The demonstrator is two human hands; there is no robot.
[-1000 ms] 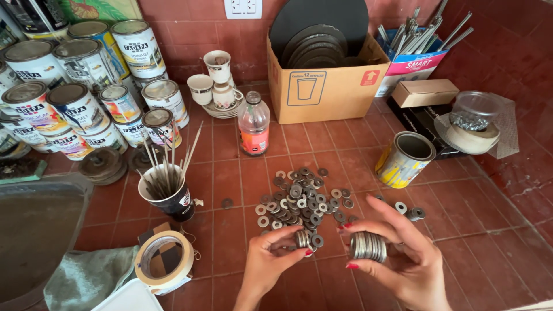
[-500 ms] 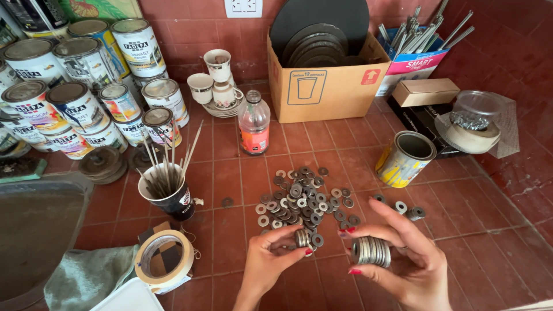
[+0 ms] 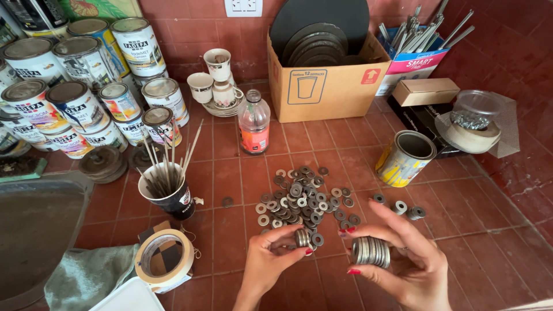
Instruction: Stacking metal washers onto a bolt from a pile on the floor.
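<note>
Metal washers, grey, are the stock at hand. Right hand: fingers closed on one long stack of washers, held on its side just right of the loose pile. Left hand: fingertips pinched on one short stack of washers at the pile's near edge. Loose pile of washers: spread on the red tiled surface, too many and too overlapped to count. Three small stacks stand right of the pile; one stray washer lies left of it.

Left of the pile: one roll of tape, one dark cup of sticks, one green cloth, cut off by the frame.

Right of the pile: one open yellow tin.

Behind the pile: one clear bottle with an orange label, one brown cardboard box bearing a red square with an arrow and holding dark round discs, white cups on saucers.

Far left of the pile: labelled paint cans, about a dozen, several cut off.
</note>
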